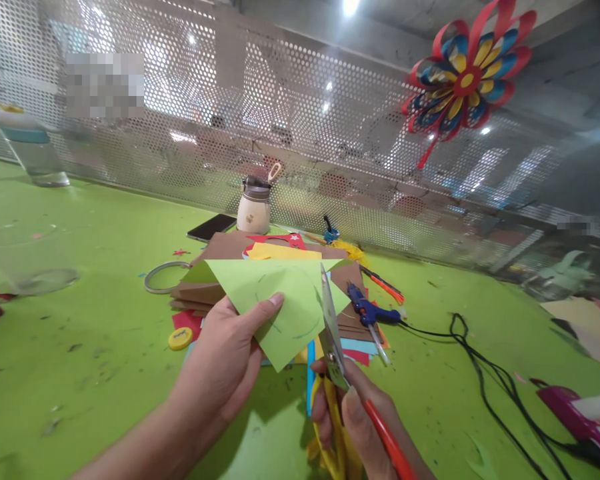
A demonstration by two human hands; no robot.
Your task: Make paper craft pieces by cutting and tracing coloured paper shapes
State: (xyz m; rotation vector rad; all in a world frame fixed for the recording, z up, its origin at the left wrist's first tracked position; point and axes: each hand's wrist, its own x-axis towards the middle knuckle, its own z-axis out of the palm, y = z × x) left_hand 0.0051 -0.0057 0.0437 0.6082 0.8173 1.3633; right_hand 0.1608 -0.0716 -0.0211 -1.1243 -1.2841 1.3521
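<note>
My left hand (225,360) is closed on a folded light green paper (285,300) with a curved pen line drawn on it, thumb on top. My right hand (353,417) grips scissors (333,333) with red and yellow handles. The blades point up and meet the paper's right edge. Both hands hover above a stack of coloured and brown sheets (215,250) on the green table (80,333).
A blue glue gun (367,310) with a black cord (485,380) lies right of the stack. A cream bottle (254,207), a phone (211,227), a tape ring (163,275), a yellow cap (180,339) and an orange pen (383,283) lie around. A perforated metal screen (305,133) carries a paper flower (467,73).
</note>
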